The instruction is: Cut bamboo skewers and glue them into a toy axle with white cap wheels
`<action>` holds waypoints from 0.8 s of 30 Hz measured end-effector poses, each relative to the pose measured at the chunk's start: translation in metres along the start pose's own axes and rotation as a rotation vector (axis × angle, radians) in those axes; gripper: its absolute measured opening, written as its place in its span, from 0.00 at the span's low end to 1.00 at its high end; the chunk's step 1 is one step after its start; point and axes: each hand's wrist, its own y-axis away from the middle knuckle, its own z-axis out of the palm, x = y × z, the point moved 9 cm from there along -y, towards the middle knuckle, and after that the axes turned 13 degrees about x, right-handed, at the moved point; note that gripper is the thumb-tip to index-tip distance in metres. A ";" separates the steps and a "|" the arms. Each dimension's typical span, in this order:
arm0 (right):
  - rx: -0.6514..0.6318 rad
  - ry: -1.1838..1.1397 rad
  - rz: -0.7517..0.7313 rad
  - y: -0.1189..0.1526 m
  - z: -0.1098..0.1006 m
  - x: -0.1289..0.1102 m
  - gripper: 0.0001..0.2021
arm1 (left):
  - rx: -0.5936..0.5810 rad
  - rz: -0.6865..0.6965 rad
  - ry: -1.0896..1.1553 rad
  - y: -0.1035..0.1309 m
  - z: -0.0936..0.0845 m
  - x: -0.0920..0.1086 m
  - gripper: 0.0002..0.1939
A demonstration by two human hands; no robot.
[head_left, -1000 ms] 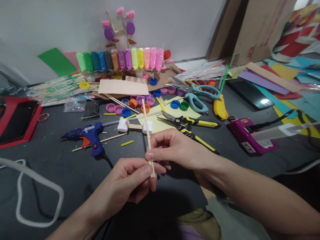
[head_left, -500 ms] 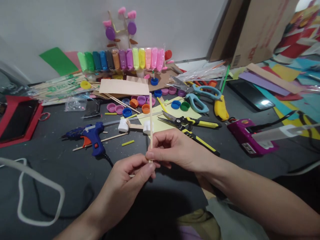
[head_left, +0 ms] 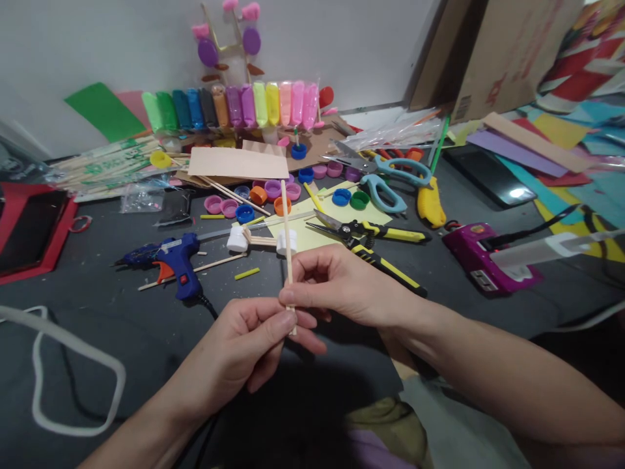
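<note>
Both hands pinch a thin pale wooden stick (head_left: 286, 228) that stands nearly upright above the table's front. My left hand (head_left: 254, 339) is closed on its lower end, where short pale stick ends show below the thumb. Just above, my right hand (head_left: 332, 280) grips the same stick between thumb and forefinger. Whether the lower end is one stick or several, the fingers hide. Behind the hands lies a small piece of joined wooden sticks (head_left: 262, 241) with white lumps (head_left: 237, 239) at its ends. Yellow-and-black cutters (head_left: 359, 231) lie open just beyond my right hand.
A blue glue gun (head_left: 183, 260) lies at left. Coloured bottle caps (head_left: 245, 213), blue-handled scissors (head_left: 383, 176) and a yellow cutter knife (head_left: 431, 205) are farther back. Packets of coloured clay (head_left: 234, 106) stand by the wall. A purple power block (head_left: 488, 260) and phone (head_left: 491, 172) lie right.
The stick has tilted slightly, its top leaning left. My left fingers have shifted, and the stick's lower ends now show below the left thumb. The whole view has moved a little.
</note>
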 end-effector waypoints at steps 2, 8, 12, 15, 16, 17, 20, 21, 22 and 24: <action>-0.007 -0.003 0.000 -0.001 0.001 0.001 0.16 | 0.008 0.003 0.003 0.001 0.000 0.001 0.14; -0.031 0.099 -0.132 0.002 0.000 -0.008 0.17 | 0.081 0.033 0.009 0.003 -0.007 0.007 0.17; 0.152 0.618 -0.613 0.018 -0.007 -0.041 0.28 | 0.148 0.052 0.033 0.001 -0.013 0.008 0.19; 0.139 0.871 -0.898 0.033 0.005 -0.054 0.24 | 0.184 0.033 0.039 0.000 -0.016 0.004 0.18; 0.127 0.913 -0.949 0.036 0.008 -0.055 0.23 | 0.193 0.037 0.036 0.000 -0.017 0.004 0.17; 0.120 0.945 -0.986 0.038 0.010 -0.056 0.21 | 0.201 0.044 0.034 0.000 -0.017 0.004 0.17; 0.124 0.996 -1.073 0.042 0.014 -0.057 0.18 | 0.199 0.079 0.020 0.002 -0.016 0.007 0.21; 0.130 1.007 -1.091 0.043 0.015 -0.056 0.18 | 0.199 0.095 0.008 0.002 -0.015 0.008 0.23; 0.135 1.013 -1.106 0.044 0.016 -0.055 0.17 | 0.200 0.110 -0.007 0.002 -0.015 0.010 0.23; 0.136 1.014 -1.115 0.044 0.017 -0.053 0.16 | 0.216 0.130 -0.036 0.002 -0.015 0.012 0.22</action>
